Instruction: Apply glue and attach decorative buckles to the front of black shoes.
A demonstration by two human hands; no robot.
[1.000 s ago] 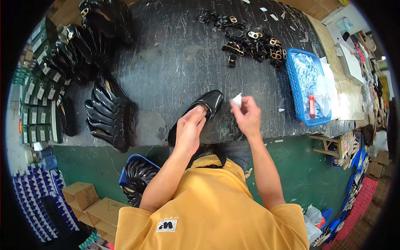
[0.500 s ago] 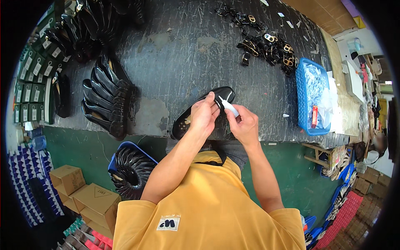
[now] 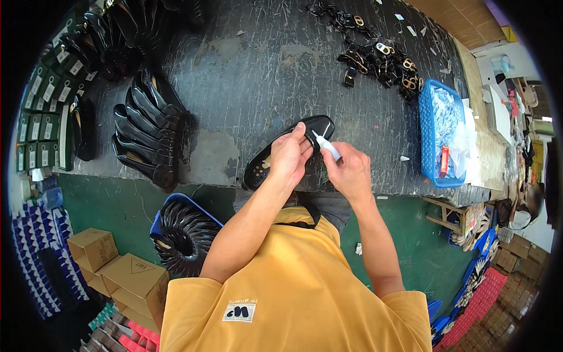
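Observation:
A glossy black shoe [image 3: 321,124] lies at the front edge of the black worktable, its toe pointing to the far right. My left hand [image 3: 290,157] is closed on the shoe's side, thumb on top and the other fingers curled against it. In my right hand [image 3: 350,171] is a slim white squeeze tube [image 3: 328,147], pinched between thumb and fingers. The tube's pointed nozzle is tilted toward the front part of the shoe, right by my left fingertips; whether it touches cannot be told.
Black shoes [image 3: 146,129] stand in a row on the left. Black straps with gold buckles [image 3: 384,64] are heaped at the back right. A blue basket [image 3: 427,146] holds clear plastic packets. Near it lies a small white cap [image 3: 404,158]. More shoes fill a blue bin [image 3: 155,226] below.
The shoe and both hands have shifted slightly right and away from me. The tube stays at the same part of the shoe, and my grips look unchanged.

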